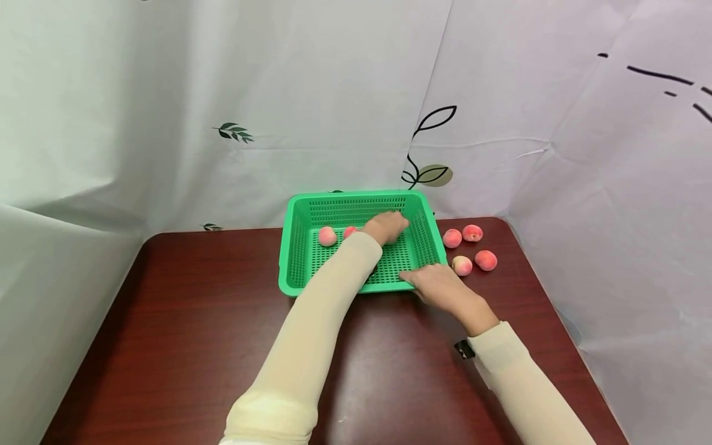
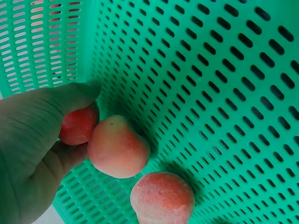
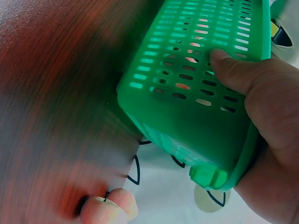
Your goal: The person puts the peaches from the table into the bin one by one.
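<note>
A green plastic basket with slotted walls stands at the back of the table. Inside it, my left hand pinches a red peach between thumb and fingers. Right beside that peach lies a paler peach, and another peach sits a little farther off on the slotted plastic. In the head view, two peaches, one in plain sight and one partly behind the left arm, show in the basket. My right hand grips the basket's near right corner, thumb against the slotted wall.
Several peaches lie on the dark red wooden table just right of the basket. White cloth with leaf prints hangs behind the table and on both sides.
</note>
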The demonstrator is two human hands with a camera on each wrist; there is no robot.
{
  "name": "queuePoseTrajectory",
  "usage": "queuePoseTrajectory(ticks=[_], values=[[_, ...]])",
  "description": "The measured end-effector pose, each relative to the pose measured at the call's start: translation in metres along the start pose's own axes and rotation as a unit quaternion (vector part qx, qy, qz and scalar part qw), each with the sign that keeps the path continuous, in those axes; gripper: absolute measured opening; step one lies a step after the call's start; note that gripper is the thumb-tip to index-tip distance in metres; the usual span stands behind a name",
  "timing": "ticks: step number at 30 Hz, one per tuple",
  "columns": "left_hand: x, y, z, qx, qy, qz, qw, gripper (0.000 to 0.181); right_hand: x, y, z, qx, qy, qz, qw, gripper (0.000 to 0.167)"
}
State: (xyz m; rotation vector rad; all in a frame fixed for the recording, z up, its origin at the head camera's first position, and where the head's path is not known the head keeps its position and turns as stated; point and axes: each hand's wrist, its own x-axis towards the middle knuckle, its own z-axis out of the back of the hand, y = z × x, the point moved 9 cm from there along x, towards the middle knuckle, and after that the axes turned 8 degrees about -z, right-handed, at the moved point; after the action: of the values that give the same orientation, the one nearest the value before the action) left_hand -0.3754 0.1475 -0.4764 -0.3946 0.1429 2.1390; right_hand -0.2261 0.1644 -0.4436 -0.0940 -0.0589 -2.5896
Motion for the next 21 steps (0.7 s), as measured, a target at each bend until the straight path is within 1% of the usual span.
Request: queuePoseTrajectory(ticks=[4,8,13,15,17,21], values=[[0.0043,-0.0005,-0.0032,0.009,0.005,0.0,0.9999,0.022,-0.0001,0.0004,0.0,-0.003,0.0,0.001,1.0,0.024],[0.006,-0.0002,-0.0049,0.003,0.008,0.001,1.0,0.02,-0.0005,0.0009,0.0019,-0.002,-0.004,0.003,1.0,0.026],[0.0047,-0.0002,-0.0057,-0.005,0.013,0.002,0.9999,0.019,-0.0003,0.0015,0.003,-0.004,-0.006,0.005,1.0,0.026],[0.0029,-0.0009,-0.0047,-0.001,0.011,0.002,0.9999,0.021,-0.0001,0.0017,0.0028,-0.007,-0.006,0.005,0.9999,0.026],[0.0008,-0.0013,-0.0032,0.004,0.009,0.004,0.9999,0.027,0.0,0.0016,0.0022,-0.009,-0.006,0.004,0.9999,0.026],[-0.0035,-0.0006,0.0003,0.003,0.006,0.019,0.9998,0.047,0.0001,0.0013,0.0012,-0.008,-0.005,0.005,0.9999,0.026]])
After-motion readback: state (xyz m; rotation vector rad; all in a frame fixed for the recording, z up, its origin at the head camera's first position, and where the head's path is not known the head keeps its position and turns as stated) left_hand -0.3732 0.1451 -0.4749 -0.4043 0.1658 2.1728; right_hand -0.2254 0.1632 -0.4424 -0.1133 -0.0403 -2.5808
